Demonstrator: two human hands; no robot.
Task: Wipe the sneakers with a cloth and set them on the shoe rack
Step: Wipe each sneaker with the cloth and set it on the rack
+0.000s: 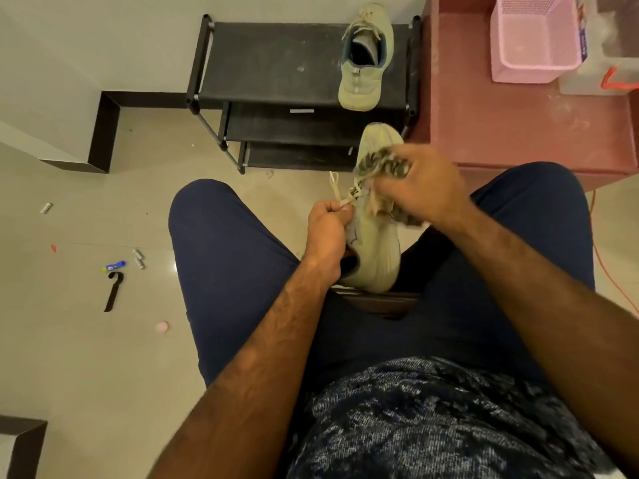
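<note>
Above beige tile floor [86, 357], left grip [326, 233] pinches laces [345, 198], right grip [423, 188] clutches cloth [377, 164]

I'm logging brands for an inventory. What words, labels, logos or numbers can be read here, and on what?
None can be read.
Sneaker held in the lap: a small dark mark on its side, too blurred to read.
Sneaker on the shoe rack: no lettering shows.
Blue item on the floor: print too small to read.
Box behind the pink basket: a printed strip, too blurred to read.
</note>
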